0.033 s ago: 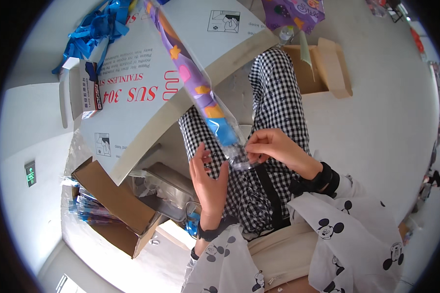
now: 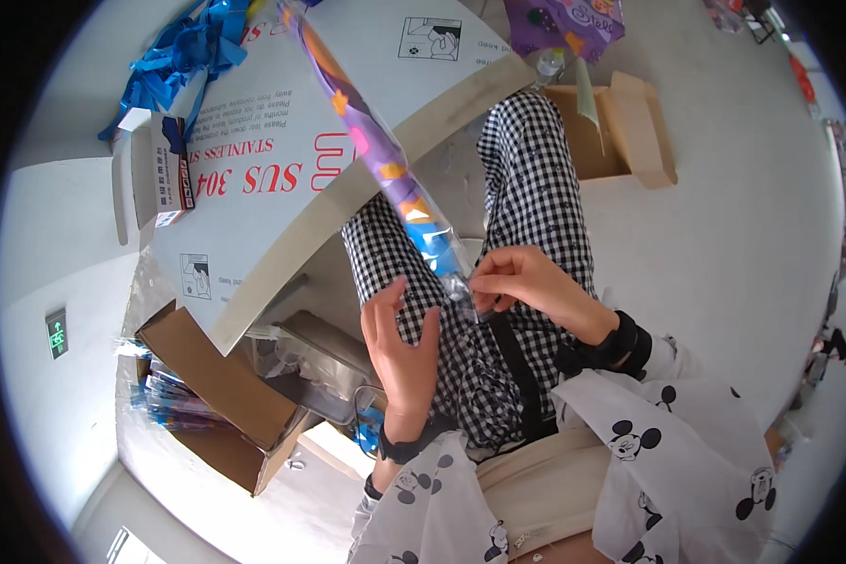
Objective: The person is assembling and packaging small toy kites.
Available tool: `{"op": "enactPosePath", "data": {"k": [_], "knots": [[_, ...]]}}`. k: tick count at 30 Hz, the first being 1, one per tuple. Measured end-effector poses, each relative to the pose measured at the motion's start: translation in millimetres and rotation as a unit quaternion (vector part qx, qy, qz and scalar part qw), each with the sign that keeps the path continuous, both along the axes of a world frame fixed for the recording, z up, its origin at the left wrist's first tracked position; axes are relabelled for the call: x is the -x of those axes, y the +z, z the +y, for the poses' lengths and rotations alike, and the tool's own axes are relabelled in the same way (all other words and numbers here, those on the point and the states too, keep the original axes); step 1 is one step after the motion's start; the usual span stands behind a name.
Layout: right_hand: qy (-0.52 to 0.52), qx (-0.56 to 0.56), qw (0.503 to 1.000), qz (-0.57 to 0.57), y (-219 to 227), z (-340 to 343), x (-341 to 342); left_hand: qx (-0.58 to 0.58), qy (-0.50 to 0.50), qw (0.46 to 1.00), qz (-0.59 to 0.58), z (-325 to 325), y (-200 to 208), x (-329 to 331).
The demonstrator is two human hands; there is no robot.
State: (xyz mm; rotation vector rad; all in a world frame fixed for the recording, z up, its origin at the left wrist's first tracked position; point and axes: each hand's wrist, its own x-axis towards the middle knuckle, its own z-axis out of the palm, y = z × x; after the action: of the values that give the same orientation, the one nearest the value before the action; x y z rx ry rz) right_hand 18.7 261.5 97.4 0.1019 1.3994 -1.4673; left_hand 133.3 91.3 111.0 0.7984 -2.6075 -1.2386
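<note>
Roll [image 2: 371, 150], slim, glossy: crossed curved edge of desk [image 2: 254, 244]. Right hand [image 2: 533, 285]: pinched crinkled clear film [image 2: 457, 287]. Left hand [image 2: 404, 362]: hung spread.

Tabletop [image 2: 254, 252] bears red lettering [image 2: 251, 181]; wall sign [image 2: 57, 336] seemingly shows an arrow [image 2: 57, 326].

Place: likely small packing workshop | Surface: grey table with red-and-black print [image 2: 244, 235] | Stock: open brown cardboard carton [image 2: 226, 376] holding slim, shiny plastic-wrapped packs [image 2: 179, 402]; second open brown cardboard carton [image 2: 644, 132] | Item: long purple roll in clear plastic sleeve [image 2: 378, 155] | White wall [image 2: 26, 249]: green exit sign [image 2: 57, 334]
</note>
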Motion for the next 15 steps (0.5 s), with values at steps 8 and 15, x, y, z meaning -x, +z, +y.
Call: {"op": "enactPosePath", "data": {"k": [8, 15], "knots": [[0.008, -0.018, 0.998, 0.058, 1.3, -3.7, -3.0, -0.106, -0.197, 0.971, 0.086, 12.5, 1.8, 14.4], [-0.004, -0.010, 0.995, 0.095, 0.7, -3.4, -5.2, -0.093, -0.180, 0.976, 0.079, 17.9, 8.4, 19.1]]}}
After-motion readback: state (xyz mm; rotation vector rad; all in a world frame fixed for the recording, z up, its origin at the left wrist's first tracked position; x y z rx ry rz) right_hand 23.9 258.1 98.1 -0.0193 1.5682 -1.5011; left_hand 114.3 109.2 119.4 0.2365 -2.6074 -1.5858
